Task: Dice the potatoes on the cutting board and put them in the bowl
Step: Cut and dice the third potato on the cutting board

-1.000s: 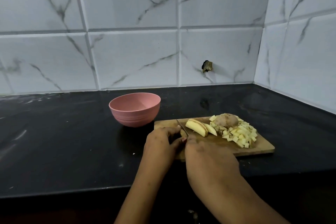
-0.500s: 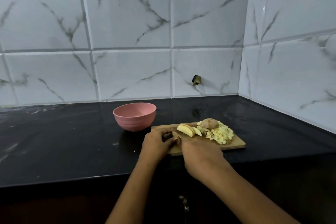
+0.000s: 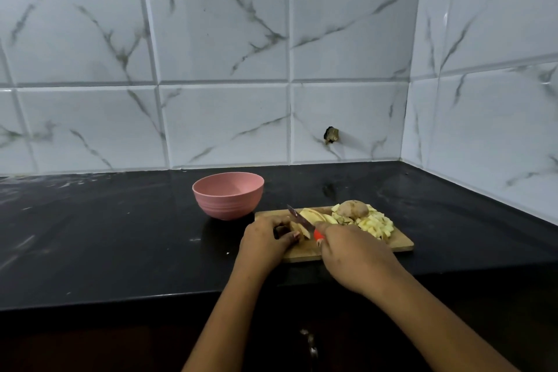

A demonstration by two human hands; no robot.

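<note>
Potato wedge (image 3: 299, 232), on the cutting board (image 3: 400, 243) mid-frame, is pinched by the left hand (image 3: 265, 240); the knife (image 3: 297, 216) is gripped by fingers of the right hand (image 3: 353, 251). Dicing seems underway; a downward cut is called for.

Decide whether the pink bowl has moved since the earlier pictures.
No. The pink bowl still stands just off the far left corner of the cutting board, with the same small gap between them. Only the view has shifted.
</note>
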